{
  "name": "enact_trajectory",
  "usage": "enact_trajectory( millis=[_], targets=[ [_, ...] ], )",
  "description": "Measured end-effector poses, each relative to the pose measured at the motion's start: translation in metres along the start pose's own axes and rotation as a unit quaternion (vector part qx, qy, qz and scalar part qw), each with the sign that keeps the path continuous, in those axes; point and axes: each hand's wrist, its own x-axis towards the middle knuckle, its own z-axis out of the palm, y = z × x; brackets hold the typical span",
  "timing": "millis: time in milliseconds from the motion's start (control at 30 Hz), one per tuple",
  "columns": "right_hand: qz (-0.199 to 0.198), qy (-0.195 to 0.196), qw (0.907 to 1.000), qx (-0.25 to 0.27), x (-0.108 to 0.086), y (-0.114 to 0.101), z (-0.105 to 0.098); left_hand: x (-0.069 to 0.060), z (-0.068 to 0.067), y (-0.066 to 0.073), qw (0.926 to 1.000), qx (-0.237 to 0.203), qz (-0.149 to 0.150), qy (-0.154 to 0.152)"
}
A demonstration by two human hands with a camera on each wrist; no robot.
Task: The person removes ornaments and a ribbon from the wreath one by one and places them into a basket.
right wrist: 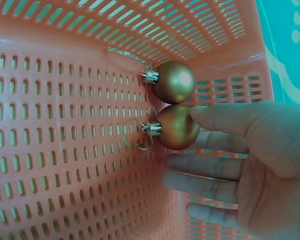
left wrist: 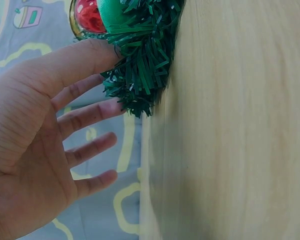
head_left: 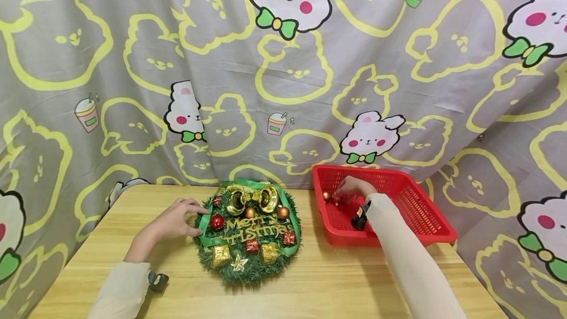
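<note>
In the head view a green tinsel wreath (head_left: pixel 241 274) lies on the table, with gold bells (head_left: pixel 268 199), a red bauble (head_left: pixel 217 222), small gift boxes and gold "Merry Christmas" lettering. My left hand (head_left: pixel 174 218) is at its left edge. In the left wrist view the thumb and a fingertip meet the tinsel (left wrist: pixel 140 75), the other fingers spread. My right hand (head_left: pixel 354 187) reaches into a red basket (head_left: pixel 350 240). There, two gold baubles (right wrist: pixel 174 81) with string loops lie side by side; the thumb touches the nearer bauble (right wrist: pixel 176 129), and the index fingertip is hidden behind it.
The wooden table (head_left: pixel 310 289) carries the wreath on the left and the basket on the right. A grey patterned curtain (head_left: pixel 301 92) hangs along its back and sides. Black wrist cameras (head_left: pixel 158 282) sit on both wrists.
</note>
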Motion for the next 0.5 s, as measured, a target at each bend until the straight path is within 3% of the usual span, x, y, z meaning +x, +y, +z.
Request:
enact_trajectory(
  millis=[233, 500],
  targets=[
    [0.001, 0.003, 0.9999, 0.010, -0.0023, 0.0005, -0.0033, 0.0004, 0.0007, -0.0022, 1.0000, 0.000, -0.002, -0.001],
    [-0.009, 0.009, 0.9998, -0.015, -0.0036, 0.0023, -0.0075, 0.0014, 0.0019, -0.0053, 1.0000, 0.000, -0.005, -0.003]
  ],
)
